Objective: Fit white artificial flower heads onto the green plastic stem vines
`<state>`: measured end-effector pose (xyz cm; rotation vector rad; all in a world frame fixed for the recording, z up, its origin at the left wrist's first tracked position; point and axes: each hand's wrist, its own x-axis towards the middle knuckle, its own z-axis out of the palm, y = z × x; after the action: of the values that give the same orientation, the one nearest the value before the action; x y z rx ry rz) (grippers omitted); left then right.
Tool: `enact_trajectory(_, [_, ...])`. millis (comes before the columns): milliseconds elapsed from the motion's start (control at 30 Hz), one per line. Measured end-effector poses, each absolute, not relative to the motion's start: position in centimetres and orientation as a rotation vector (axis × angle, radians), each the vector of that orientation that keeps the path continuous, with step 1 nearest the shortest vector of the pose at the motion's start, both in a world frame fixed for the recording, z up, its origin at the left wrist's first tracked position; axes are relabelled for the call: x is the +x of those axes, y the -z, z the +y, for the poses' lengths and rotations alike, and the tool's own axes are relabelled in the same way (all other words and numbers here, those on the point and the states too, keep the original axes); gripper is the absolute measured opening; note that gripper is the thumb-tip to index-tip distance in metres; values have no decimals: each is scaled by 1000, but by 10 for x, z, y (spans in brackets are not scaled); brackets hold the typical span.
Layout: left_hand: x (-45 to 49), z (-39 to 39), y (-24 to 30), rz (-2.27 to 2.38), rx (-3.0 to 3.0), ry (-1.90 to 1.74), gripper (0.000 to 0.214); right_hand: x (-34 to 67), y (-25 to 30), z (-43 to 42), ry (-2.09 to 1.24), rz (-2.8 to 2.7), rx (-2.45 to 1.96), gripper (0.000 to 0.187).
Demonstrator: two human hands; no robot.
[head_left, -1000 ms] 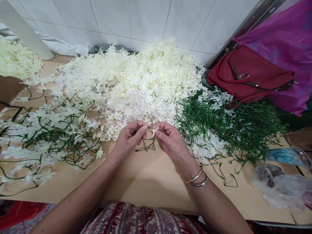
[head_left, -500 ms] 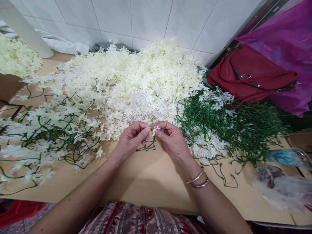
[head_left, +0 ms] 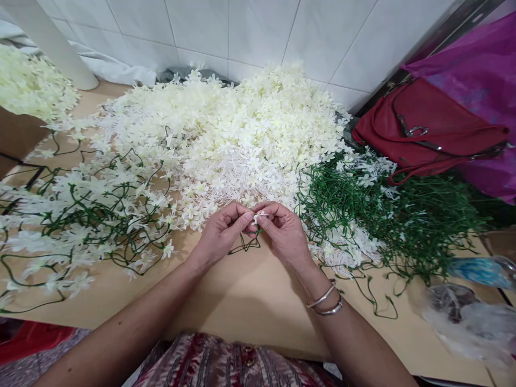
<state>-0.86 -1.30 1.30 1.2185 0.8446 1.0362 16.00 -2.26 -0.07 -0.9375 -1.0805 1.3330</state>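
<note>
At six o'clock on the tan tabletop (head_left: 242,306), close to the person's body, both hands meet fingertip to fingertip. The right hand (head_left: 286,239) is pinched shut on a small white blossom (head_left: 258,216). The left hand (head_left: 220,239) is closed, it seems, on the tip of a thin green stem (head_left: 244,248), though the fingers hide the exact joint. The stem's loops dangle below the knuckles toward the table.

The blossom is tiny and held only by its edge, so a slack pinch could let it fall. If it rolled toward the heap of loose white blossoms (head_left: 250,118) at twelve o'clock, it would be lost among its likes. Too hard a squeeze could crease the petals.

The hanging loops are the other risk. A pile of bare green stems (head_left: 387,209) lies at three o'clock, and strays from it trail beside the right wrist, where the bangles (head_left: 327,302) could hook one and drag it. Flowered vines (head_left: 92,215) sprawl at nine o'clock, near enough to snag a careless left elbow.
</note>
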Motion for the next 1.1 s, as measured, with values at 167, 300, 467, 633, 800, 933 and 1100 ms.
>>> enact_trajectory(167, [-7, -13, -8, 855, 1232, -1037, 38, 158, 3, -20, -1339, -1069, -937, 17])
enact_trajectory(300, [-5, -12, -5, 869, 1242, -1039, 40, 160, 3, -17, -1372, -1034, -955, 21])
enact_trajectory(467, [-4, -15, -8, 929, 1367, -1000, 38, 167, 1, -15, -1512, -926, -902, 24])
enact_trajectory(633, [-5, -18, -8, 956, 1517, -947, 33, 173, -2, -15, -1567, -905, -887, 26])
enact_trajectory(800, [-5, -18, -6, 946, 1509, -931, 31, 175, -3, -14, -1606, -926, -891, 26])
enact_trajectory(933, [-5, -18, -7, 964, 1522, -939, 30, 177, -3, -14, -1627, -968, -873, 23])
enact_trajectory(1100, [-6, -19, -9, 958, 1570, -939, 28, 180, -5, -15, -1648, -1002, -909, 24])
